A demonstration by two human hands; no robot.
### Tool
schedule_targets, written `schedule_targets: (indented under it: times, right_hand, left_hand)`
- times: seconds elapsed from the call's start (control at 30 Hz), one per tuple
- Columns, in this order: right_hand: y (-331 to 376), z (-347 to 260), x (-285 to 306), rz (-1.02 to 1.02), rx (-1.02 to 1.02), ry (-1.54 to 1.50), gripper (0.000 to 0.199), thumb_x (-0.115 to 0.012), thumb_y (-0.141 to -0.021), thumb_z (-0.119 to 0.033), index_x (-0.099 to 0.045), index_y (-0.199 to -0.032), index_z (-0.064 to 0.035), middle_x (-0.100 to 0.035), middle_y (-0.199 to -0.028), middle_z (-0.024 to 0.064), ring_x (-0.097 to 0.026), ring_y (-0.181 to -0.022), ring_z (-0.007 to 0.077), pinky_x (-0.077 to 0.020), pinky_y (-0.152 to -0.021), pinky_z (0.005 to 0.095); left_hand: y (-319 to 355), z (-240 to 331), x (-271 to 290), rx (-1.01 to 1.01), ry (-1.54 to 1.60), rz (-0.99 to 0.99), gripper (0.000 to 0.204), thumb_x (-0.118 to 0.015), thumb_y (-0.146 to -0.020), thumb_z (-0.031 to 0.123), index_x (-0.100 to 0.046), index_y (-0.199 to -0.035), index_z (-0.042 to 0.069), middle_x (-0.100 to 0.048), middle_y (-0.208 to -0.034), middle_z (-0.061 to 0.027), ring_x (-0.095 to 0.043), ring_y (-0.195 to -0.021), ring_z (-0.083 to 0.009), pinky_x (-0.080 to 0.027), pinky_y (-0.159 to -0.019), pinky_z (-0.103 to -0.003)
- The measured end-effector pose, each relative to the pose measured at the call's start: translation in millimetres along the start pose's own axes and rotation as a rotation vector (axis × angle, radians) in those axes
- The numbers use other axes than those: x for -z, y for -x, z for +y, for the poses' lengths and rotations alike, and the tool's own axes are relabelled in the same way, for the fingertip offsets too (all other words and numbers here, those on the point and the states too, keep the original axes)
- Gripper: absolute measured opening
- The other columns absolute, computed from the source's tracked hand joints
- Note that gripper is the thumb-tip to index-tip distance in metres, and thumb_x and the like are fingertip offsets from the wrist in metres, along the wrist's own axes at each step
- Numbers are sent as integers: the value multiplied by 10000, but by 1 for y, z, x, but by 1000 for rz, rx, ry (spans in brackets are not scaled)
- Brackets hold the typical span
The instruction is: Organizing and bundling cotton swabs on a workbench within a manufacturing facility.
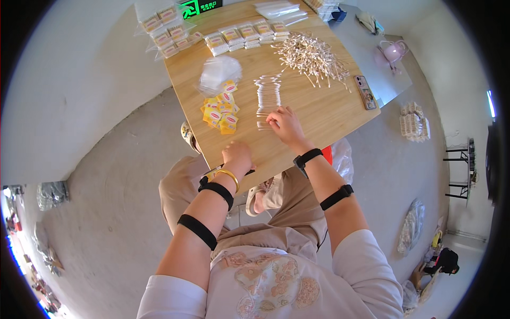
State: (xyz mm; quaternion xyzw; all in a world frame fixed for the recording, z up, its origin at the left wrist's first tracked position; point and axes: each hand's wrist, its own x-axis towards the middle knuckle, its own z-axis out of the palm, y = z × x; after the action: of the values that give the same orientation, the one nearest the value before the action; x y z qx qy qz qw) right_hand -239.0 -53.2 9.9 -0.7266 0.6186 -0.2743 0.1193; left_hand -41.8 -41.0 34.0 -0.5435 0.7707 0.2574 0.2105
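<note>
A ladder-like row of cotton swabs point(269, 95) lies side by side on the wooden table point(255, 149). At the near end of this row is my right hand point(287, 126), its fingers curled and pinching at the swab ends. My left hand point(237, 155) is closed at the table's front edge, palm down, with its fingertips hidden. Beside that wrist a small yellow-and-white piece point(214, 173) shows in part. Yellow printed cards point(220, 112) lie in a loose pile left of the row, just below a stack of clear plastic bags point(220, 73).
A large heap of loose swabs point(313, 57) lies at the far right. Packed swab bags point(247, 35) line the back, with more stacked bags point(167, 31) at the far left corner. A phone point(365, 92) rests by the right edge. Bundled packs point(415, 122) stand on the floor.
</note>
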Motion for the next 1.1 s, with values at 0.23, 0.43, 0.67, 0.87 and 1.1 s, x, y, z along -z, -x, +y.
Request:
schedule_targets:
  times: [0.23, 0.43, 0.67, 0.87, 1.1]
  right_hand:
    - [4, -5, 3, 16, -1, 5, 70, -645, -817, -104, -684, -849, -152, -603, -895, 48, -553, -919, 304, -456, -806, 426]
    - [12, -10, 4, -6, 51, 6, 84, -630, -836, -86, -685, -873, -139, -578, -870, 53, -532, -896, 287, -453, -803, 408]
    - [14, -12, 1, 12, 32, 10, 73, -630, -838, -101, -685, -867, -138, -580, -873, 56, -537, -898, 295, -450, -812, 417]
    - [12, -13, 3, 25, 6, 7, 82, -617, -844, -89, -683, -877, -123, -587, -870, 61, -535, -895, 298, -451, -811, 420]
    - [-1, -4, 4, 110, 9, 18, 98, -620, -832, -64, -678, -892, -116, -595, -865, 67, -532, -899, 308, -459, -796, 424]
  left_hand:
    - [-1, 2, 0, 18, -53, -41, 727, -868, -679, 455, -623, -1237, 59, -590, -1249, -120, -604, -1163, -291, -512, -945, -404]
    - [2, 1, 2, -9, -8, -7, 697, -881, -646, 439, -657, -1158, 24, -607, -1207, -188, -616, -1140, -336, -534, -911, -435]
    - [1, 0, 0, -21, -16, 16, 693, -881, -644, 438, -660, -1158, 29, -611, -1193, -193, -623, -1126, -340, -539, -903, -430]
    - [-1, 0, -3, 2, -60, -8, 722, -870, -659, 482, -644, -1199, 60, -607, -1192, -120, -625, -1120, -286, -529, -899, -392]
    - [-1, 4, 2, 8, -76, -31, 724, -871, -661, 476, -640, -1205, 57, -604, -1201, -121, -616, -1139, -283, -521, -919, -396]
